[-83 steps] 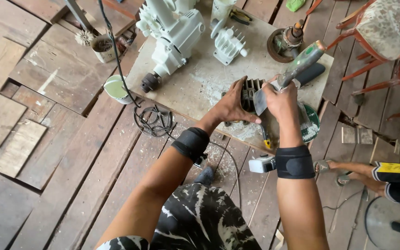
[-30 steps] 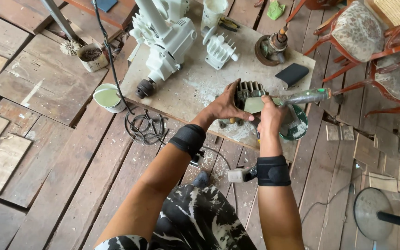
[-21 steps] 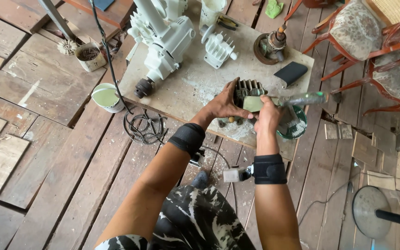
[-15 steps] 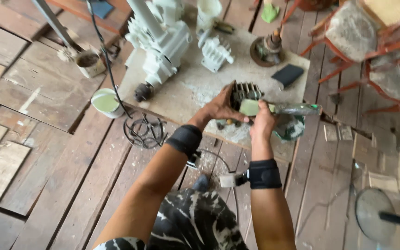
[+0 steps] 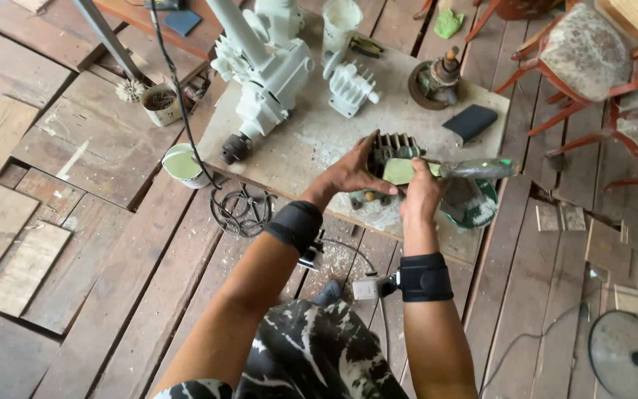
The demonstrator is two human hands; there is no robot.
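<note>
While braced on the pale wooden work board (image 5: 311,148), left hand (image 5: 352,174) clamped around dark finned metal housing (image 5: 391,148); right hand (image 5: 424,193) closed on green-handled brush (image 5: 474,168), long axis pointing right, tip touching housing.

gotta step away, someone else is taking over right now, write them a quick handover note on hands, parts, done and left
Left hand: steadies the dark finned metal part on the wooden board.
Right hand: holds a putty knife, its blade carrying pale green filler against the part.
Nearby: green-rimmed dish beside the right hand, white finned part, large white machine housing.
Done: white pieces look coated.
Left: the dark part is mostly bare.
</note>
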